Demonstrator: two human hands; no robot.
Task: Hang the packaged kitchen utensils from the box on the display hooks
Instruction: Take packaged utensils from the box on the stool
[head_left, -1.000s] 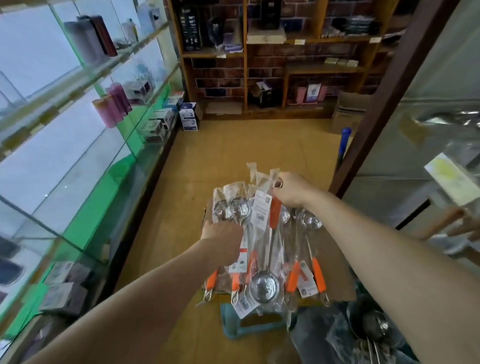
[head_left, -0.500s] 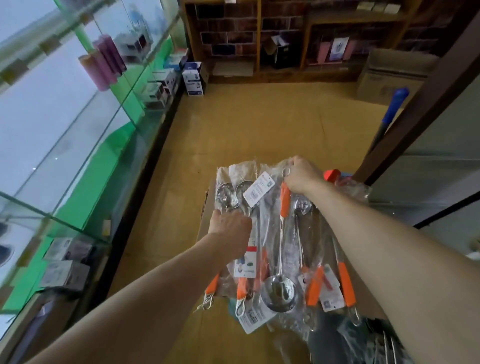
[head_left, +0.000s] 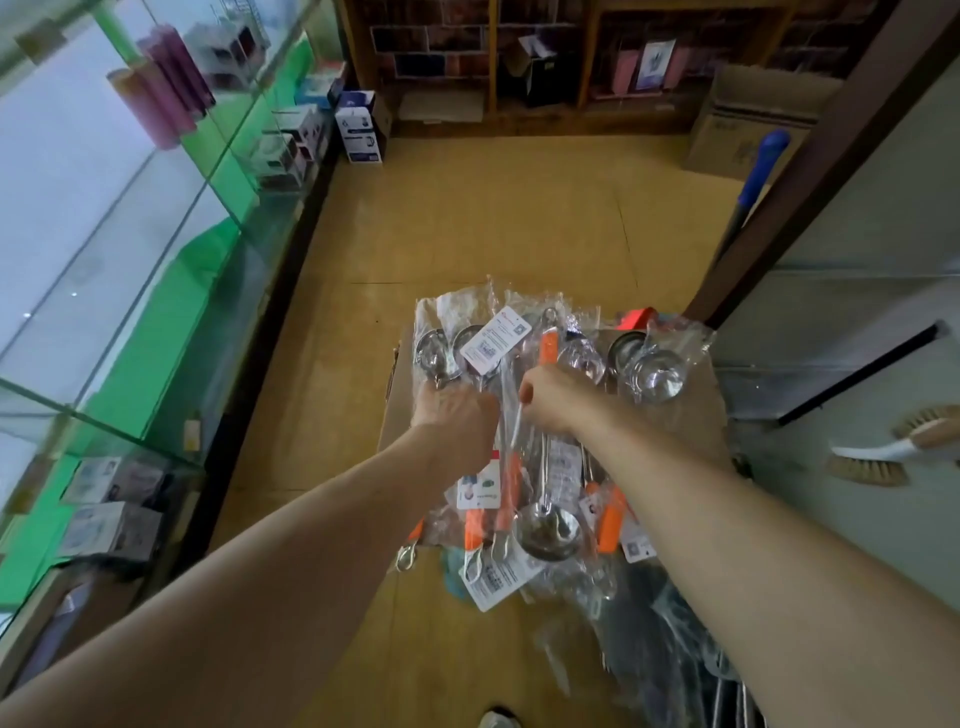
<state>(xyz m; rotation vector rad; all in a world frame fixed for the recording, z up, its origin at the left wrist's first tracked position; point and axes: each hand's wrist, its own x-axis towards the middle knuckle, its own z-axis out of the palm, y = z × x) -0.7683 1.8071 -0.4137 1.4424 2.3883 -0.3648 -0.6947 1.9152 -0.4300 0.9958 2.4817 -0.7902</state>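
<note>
**Two bare hands gripping a bundle of packaged ladles above a cardboard box in a shop aisle**

A person's left hand (head_left: 457, 421) is clenching round the middle of a fan of packaged ladles (head_left: 441, 358), fingers curled under the clear plastic sleeves. Just beside it, almost touching, the right hand (head_left: 556, 402) is closing round the shaft of a single ladle (head_left: 548, 530) in the same bundle, gripping just below its orange handle. This one is lying the other way round from its neighbours, with its steel bowl pointing toward the person. The other ladles are spreading out with bowls away and orange handles near, their wire hanging loops dangling at the near end. A white label (head_left: 496, 340) is lying across the far end of the bundle.

The whole bundle is sitting over a brown cardboard box (head_left: 696, 415), which is standing on the tan floor (head_left: 467, 234) of the aisle. More plastic-wrapped metalware is lying below the right forearm, too dark to make out.

A glass display case (head_left: 130, 260) holding small boxed goods is running along the left. A blue-handled pole (head_left: 763, 161) is leaning against a dark post on the right, with a bristle brush (head_left: 883, 452) hanging nearer on that side. Wooden shelving (head_left: 587, 52) is standing across the far end.
</note>
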